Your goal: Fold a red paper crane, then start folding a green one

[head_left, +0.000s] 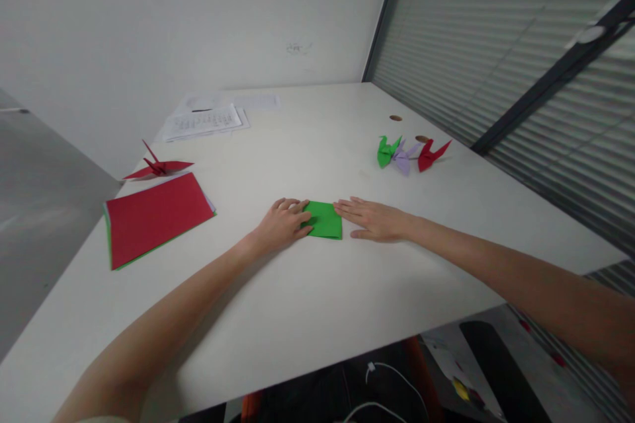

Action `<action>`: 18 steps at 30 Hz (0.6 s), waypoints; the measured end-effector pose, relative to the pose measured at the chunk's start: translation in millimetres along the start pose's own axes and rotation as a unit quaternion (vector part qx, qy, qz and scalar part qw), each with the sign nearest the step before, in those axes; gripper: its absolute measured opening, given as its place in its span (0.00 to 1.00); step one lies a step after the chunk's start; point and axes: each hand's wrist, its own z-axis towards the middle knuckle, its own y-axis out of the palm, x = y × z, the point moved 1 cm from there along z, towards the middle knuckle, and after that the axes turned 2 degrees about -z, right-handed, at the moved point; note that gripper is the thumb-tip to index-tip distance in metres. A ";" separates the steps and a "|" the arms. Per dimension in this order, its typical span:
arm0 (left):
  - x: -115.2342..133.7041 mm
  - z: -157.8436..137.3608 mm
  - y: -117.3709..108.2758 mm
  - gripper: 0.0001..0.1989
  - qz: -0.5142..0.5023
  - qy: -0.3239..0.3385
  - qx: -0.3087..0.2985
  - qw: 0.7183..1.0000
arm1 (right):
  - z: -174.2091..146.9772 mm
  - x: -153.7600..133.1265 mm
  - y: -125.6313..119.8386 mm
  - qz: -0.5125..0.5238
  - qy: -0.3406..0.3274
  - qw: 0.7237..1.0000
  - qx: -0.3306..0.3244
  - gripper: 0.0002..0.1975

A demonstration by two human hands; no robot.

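1. Head view: 1 folded green paper (325, 221) on white table (297, 324), in from near edge, roughly midway between left and right edges.
2. Left hand (284, 225): fingers bent, slightly spread, on paper's left end.
3. Right hand (374, 219): fingers straight, pressed together, thumb apart; fingertips at paper's far right corner.
4. 4 cranes: 1 red crane (157, 168) at left edge; toward right edge, 1 green crane (385, 152), 1 lilac crane (405, 159), 1 small red crane (427, 156).
5. 1 coloured paper stack (159, 218), red on top, by left edge.
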 end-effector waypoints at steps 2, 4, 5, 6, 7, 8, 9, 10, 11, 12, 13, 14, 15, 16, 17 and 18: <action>0.4 -0.3 -1.3 0.13 -0.004 -0.001 -0.002 1.000 | -6.0 6.5 -2.7 0.003 -0.001 1.000 -0.003 0.36; 0.7 -0.7 -2.1 0.13 -0.002 -0.002 -0.005 1.000 | -8.0 9.5 -5.8 -0.002 0.002 1.000 -0.010 0.36; 0.6 -0.9 -2.2 0.13 -0.001 -0.002 -0.006 1.000 | -8.0 9.8 -7.6 -0.004 0.005 1.000 -0.013 0.36; 0.5 -1.0 -2.0 0.13 -0.001 -0.003 -0.006 1.000 | -7.6 9.3 -9.8 -0.003 0.008 1.000 -0.015 0.35; 0.4 -1.1 -1.6 0.13 -0.003 -0.003 -0.006 1.000 | -6.9 7.9 -12.5 0.001 0.014 1.000 -0.011 0.34; 0.2 -1.1 -1.0 0.13 -0.006 -0.003 -0.006 1.000 | -6.0 5.4 -15.6 0.005 0.022 1.000 -0.003 0.32; 0.1 -1.1 -0.5 0.14 -0.009 -0.002 -0.006 1.000 | -4.8 1.8 -18.9 0.010 0.030 0.999 0.009 0.29; 0.0 -1.0 0.0 0.14 -0.013 -0.001 -0.005 1.000 | -3.5 -3.1 -22.1 0.014 0.039 0.999 0.025 0.27; 0.0 -0.9 0.4 0.14 -0.014 0.000 -0.004 1.000 | -1.9 -9.3 -25.0 0.018 0.045 0.998 0.042 0.26; 0.0 -0.8 0.5 0.14 -0.015 0.001 -0.004 1.000 | -0.1 -16.5 -27.1 0.023 0.046 0.997 0.059 0.25; 0.0 -0.7 0.5 0.14 -0.014 0.003 -0.003 1.000 | 1.7 -24.3 -28.2 0.029 0.040 0.996 0.070 0.25; 0.0 -0.7 0.3 0.14 -0.012 0.003 -0.002 1.000 | 3.6 -32.3 -28.0 0.038 0.028 0.997 0.069 0.25; 0.0 -0.6 0.0 0.14 -0.012 0.004 -0.002 1.000 | 5.1 -39.9 -26.5 0.045 0.012 0.997 0.059 0.26; -0.1 -0.6 -0.4 0.14 -0.012 0.005 -0.002 1.000 | 6.1 -46.6 -24.1 0.048 -0.005 0.998 0.043 0.27; -0.1 -0.6 -0.8 0.14 -0.012 0.005 -0.003 1.000 | 6.3 -52.0 -20.9 0.046 -0.017 0.998 0.028 0.29; -0.2 -0.5 -1.2 0.14 -0.013 0.005 -0.003 1.000 | 5.8 -55.9 -17.6 0.042 -0.026 0.999 0.018 0.30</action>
